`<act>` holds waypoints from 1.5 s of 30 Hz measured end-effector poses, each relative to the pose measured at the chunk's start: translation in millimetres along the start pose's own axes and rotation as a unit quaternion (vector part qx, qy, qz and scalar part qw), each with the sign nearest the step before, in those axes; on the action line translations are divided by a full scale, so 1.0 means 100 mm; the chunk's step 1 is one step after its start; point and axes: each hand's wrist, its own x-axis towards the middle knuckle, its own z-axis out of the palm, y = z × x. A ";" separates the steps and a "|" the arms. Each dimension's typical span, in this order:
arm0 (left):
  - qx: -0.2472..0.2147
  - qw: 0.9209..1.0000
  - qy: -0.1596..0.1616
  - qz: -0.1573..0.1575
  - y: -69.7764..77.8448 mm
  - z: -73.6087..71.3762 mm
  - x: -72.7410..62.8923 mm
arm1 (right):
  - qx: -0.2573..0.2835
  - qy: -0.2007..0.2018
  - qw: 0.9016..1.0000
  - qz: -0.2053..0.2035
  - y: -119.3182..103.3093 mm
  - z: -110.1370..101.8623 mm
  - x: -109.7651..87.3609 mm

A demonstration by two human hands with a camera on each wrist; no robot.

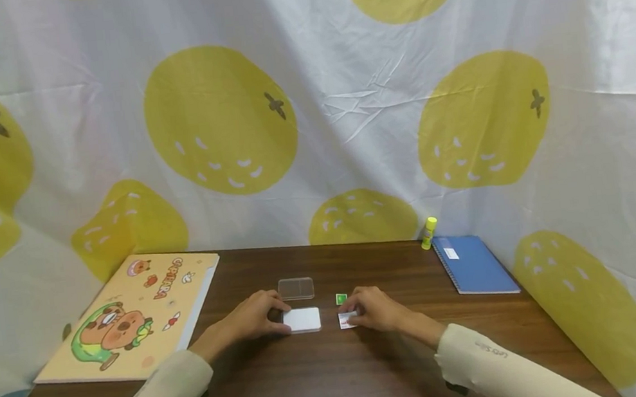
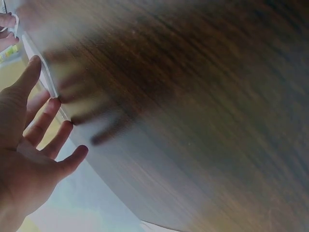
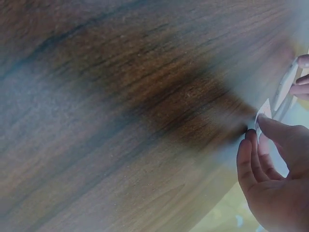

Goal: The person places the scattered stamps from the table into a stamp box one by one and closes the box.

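Observation:
My left hand point(image 1: 253, 316) holds a flat white rectangular case point(image 1: 304, 320) at its left end, thumb at the near corner and fingers at the far one. Just behind the case lies a clear plastic lid point(image 1: 296, 289). To the right, my right hand point(image 1: 377, 309) pinches a small white card point(image 1: 346, 320) with reddish print. In the right wrist view the card point(image 3: 265, 112) stands tilted between thumb and fingers. A small green square point(image 1: 341, 299) with a pale border lies behind the card, close to the right fingertips.
A large capybara-print folder point(image 1: 132, 315) lies at the left of the dark wooden table point(image 1: 337, 384). At the back right stand a yellow glue stick point(image 1: 429, 233) and, lying flat, a blue spiral notebook point(image 1: 475, 264). A fruit-patterned curtain point(image 1: 323, 139) encloses the back and sides.

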 end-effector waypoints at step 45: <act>0.003 1.000 0.000 0.009 -0.01 0.00 0.02 | 0.107 0.039 0.993 0.014 -0.29 0.15 0.62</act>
